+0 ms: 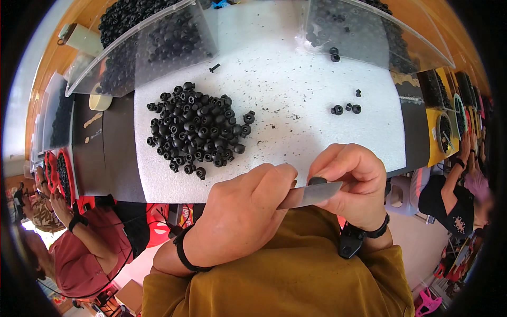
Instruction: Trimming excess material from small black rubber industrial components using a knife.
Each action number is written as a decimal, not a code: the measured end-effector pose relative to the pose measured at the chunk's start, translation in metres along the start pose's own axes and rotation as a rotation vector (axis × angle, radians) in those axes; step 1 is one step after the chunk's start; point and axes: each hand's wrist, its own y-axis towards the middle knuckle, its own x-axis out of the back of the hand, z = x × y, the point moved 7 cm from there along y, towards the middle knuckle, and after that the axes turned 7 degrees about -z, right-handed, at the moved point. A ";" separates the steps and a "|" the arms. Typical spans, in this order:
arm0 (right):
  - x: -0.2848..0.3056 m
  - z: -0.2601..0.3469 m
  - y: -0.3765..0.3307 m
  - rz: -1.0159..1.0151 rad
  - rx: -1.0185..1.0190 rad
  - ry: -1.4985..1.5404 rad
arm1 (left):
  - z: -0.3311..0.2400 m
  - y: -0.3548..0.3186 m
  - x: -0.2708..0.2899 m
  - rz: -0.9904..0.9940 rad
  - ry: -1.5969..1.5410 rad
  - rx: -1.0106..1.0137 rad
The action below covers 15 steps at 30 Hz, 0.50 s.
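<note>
The left hand (pixel 245 203) is closed around the handle of a knife (pixel 321 193), whose blade points toward the right hand (pixel 359 185). The right hand pinches a small black part (pixel 317 180) between thumb and fingers; the part sits at its fingertips, right at the blade, though whether the edge touches it cannot be told. Beyond the left hand, well apart from the right, a pile of similar black pieces (pixel 195 127) lies on a white foam sheet (pixel 285 74).
</note>
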 end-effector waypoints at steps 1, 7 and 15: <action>0.000 0.000 0.000 0.000 -0.001 0.001 | 0.001 0.000 -0.001 0.036 -0.018 0.055; -0.001 0.002 -0.002 0.047 0.017 -0.017 | 0.005 -0.001 -0.006 0.109 -0.071 0.186; -0.009 0.016 0.002 0.206 0.115 -0.020 | 0.032 -0.008 -0.015 0.154 -0.043 0.374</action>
